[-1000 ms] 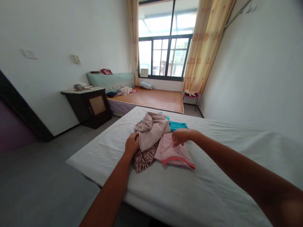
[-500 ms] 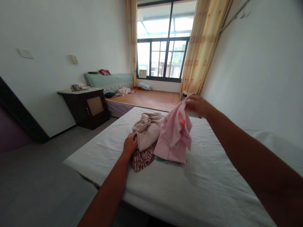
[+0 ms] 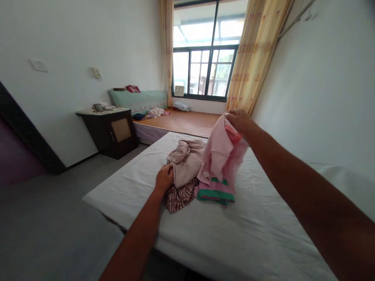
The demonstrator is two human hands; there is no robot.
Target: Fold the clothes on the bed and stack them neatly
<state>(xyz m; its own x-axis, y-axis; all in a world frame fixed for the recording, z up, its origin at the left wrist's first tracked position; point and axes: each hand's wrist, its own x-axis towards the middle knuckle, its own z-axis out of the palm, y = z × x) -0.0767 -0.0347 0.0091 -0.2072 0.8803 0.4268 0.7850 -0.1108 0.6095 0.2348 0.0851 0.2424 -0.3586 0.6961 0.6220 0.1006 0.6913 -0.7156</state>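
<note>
My right hand point(image 3: 238, 118) is closed on the top of a pink garment point(image 3: 217, 152), which hangs from it in folds with a brighter coral patch showing inside. Under its lower edge lies a pink cloth with green stripes point(image 3: 215, 194), partly covered. My left hand point(image 3: 164, 177) is closed on the left edge of a rumpled beige garment point(image 3: 190, 166). Beneath the beige one, a brown-and-white patterned cloth point(image 3: 179, 198) sticks out toward me. All of these are on a bed with a white sheet point(image 3: 258, 230).
Behind the white bed stands another bed with a brown mat point(image 3: 187, 121), with clothes point(image 3: 156, 112) at its left end. A dark cabinet point(image 3: 107, 134) stands on the left. Grey floor point(image 3: 73, 210) runs along the bed's left side. A white wall point(image 3: 322, 97) borders the right.
My right hand has lifted the pink garment slightly up, so its lower edge has risen and the green-striped cloth beneath shows more. My left hand stays on the beige garment.
</note>
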